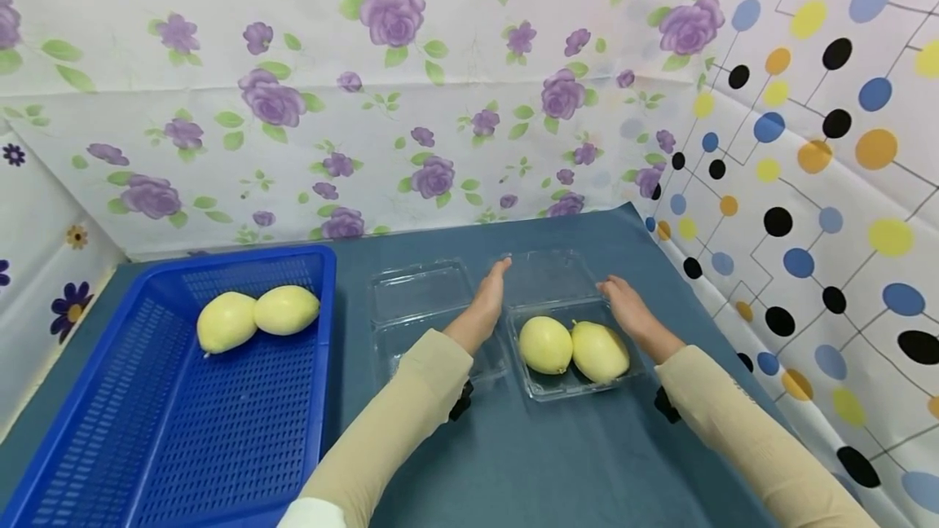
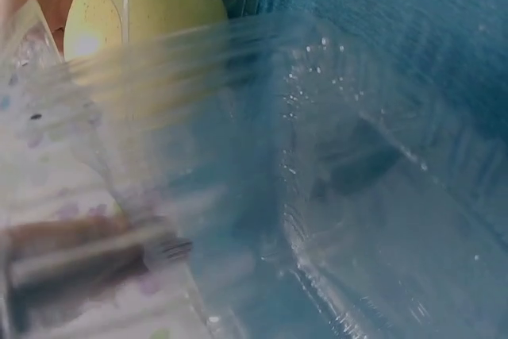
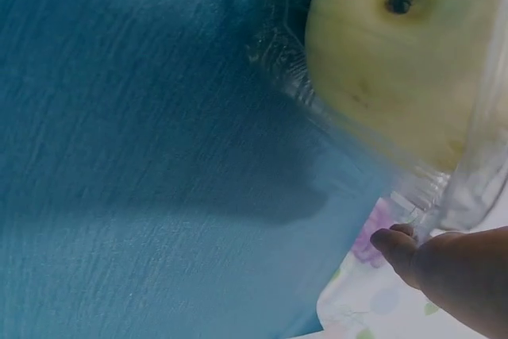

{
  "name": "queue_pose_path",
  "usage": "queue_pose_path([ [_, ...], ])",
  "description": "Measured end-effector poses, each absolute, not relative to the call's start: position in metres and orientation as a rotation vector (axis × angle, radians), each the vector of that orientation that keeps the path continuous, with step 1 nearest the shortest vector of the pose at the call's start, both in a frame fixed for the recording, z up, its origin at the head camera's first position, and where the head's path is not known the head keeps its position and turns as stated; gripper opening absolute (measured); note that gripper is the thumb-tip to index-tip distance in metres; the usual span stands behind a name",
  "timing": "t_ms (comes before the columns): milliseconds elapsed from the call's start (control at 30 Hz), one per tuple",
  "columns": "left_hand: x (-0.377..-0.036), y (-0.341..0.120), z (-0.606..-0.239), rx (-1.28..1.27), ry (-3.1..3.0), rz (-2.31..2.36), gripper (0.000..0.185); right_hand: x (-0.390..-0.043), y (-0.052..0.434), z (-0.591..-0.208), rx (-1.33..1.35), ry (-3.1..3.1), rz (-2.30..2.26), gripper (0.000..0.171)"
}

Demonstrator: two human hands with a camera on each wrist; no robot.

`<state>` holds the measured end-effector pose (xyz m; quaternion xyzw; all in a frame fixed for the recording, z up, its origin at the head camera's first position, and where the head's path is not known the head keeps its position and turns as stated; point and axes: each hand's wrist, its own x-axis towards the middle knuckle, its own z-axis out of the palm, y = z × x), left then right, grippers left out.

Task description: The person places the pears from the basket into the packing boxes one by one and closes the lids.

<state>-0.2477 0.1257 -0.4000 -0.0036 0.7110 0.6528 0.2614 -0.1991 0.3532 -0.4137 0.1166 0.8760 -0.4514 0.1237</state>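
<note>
In clamshell tray [image 1: 637, 373]: pears [image 1: 572, 346] lengthwise, stems pointing away.

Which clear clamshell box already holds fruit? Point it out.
The right-hand clamshell, between the left hand and right hand, holds two yellow fruits. The other clamshell, beside the blue basket, is empty.

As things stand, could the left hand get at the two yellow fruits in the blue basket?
Probably yes. The left hand sits by the clear clamshell box, and only bare tablecloth and an empty clamshell lie between it and the open-topped blue basket holding the fruits.
</note>
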Motion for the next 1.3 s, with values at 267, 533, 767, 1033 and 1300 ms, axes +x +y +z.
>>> queue_pose_path([
  [267, -0.245, 0.122, -0.397, 0.038, 1.947, 1.764, 0.071, -0.199, 0.35, -0.409, 0.388, 2.566, -1.377, 0.067],
  [533, -0.24, 0.116, -0.389, 0.008, 1.956, 1.779, 0.073, -0.2, 0.347, -0.404, 0.376, 2.564, -1.441, 0.064],
  [767, -0.239, 0.12, -0.384, 0.017, 1.958, 1.795, 0.07, -0.199, 0.35, -0.4, 0.358, 2.519, -1.551, 0.063],
  [1033, -0.236, 0.117, -0.377, 0.057, 1.895, 1.826, 0.067, -0.195, 0.351, -0.398, 0.309, 2.512, -1.642, 0.064],
  [1300, -0.232, 0.116, -0.373, 0.079, 1.817, 1.917, 0.068, -0.189, 0.35, -0.397, 0.369, 2.465, -1.783, 0.066],
])
